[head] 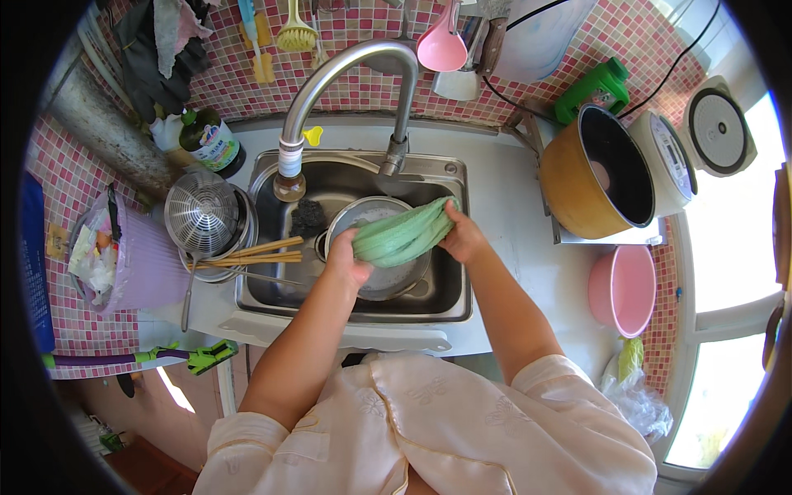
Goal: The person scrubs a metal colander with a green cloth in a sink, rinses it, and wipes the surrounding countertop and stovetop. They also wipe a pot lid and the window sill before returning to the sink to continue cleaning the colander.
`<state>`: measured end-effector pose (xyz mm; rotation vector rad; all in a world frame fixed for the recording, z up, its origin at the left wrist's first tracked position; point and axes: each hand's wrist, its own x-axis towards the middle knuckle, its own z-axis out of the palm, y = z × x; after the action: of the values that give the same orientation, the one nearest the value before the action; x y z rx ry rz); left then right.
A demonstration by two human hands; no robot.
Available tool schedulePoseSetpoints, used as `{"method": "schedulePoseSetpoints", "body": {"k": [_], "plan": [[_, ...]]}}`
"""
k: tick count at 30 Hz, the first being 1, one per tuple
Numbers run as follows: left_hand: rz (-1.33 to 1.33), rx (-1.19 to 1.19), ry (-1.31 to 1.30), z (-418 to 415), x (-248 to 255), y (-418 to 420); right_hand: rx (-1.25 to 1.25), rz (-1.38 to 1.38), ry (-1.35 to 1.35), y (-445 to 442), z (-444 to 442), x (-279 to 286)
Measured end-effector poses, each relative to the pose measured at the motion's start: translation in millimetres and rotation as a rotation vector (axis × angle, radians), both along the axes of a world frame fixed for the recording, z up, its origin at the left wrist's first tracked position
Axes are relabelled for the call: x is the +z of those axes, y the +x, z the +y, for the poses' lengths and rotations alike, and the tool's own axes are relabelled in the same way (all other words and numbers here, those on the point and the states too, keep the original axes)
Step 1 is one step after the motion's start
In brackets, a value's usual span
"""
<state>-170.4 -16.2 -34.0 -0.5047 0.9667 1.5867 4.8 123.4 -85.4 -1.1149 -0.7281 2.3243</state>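
Note:
A green cloth (402, 238) is stretched between my two hands, bunched into folds. My left hand (348, 258) grips its left end and my right hand (461, 234) its upper right end. Below the cloth, a round metal pot (396, 286) with cloudy, sudsy water rests in the stainless steel sink (455, 272). The cloth hides part of the pot. A dark scouring pad (307, 216) lies in the basin to the left of the pot. Above the sink arches a steel faucet (346, 55) with a filter nozzle; no water is seen flowing.
Left of the sink, a skimmer (203, 213) tops stacked bowls, with chopsticks (272, 252) jutting over the basin. A dish soap bottle (213, 145) and a purple trash bin (148, 253) stand nearby. At right are a rice cooker pot (566, 176) and a pink basin (603, 291).

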Motion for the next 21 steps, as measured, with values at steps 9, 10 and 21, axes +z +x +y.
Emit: {"method": "schedulePoseSetpoints", "body": {"k": [9, 10, 21], "plan": [[-0.125, 0.067, 0.201, -13.2, 17.3, 22.8, -0.141, 0.572, -0.4, -82.7, -88.7, -83.1], [-0.113, 0.061, 0.185, -15.7, 17.7, 23.0, -0.186, 0.609, -0.435, -84.8, -91.8, -67.4], [0.318, -0.411, 0.092, -31.0, 35.3, 4.6, 0.339, 0.068, -0.266, -87.8, -23.4, -15.9]]}}
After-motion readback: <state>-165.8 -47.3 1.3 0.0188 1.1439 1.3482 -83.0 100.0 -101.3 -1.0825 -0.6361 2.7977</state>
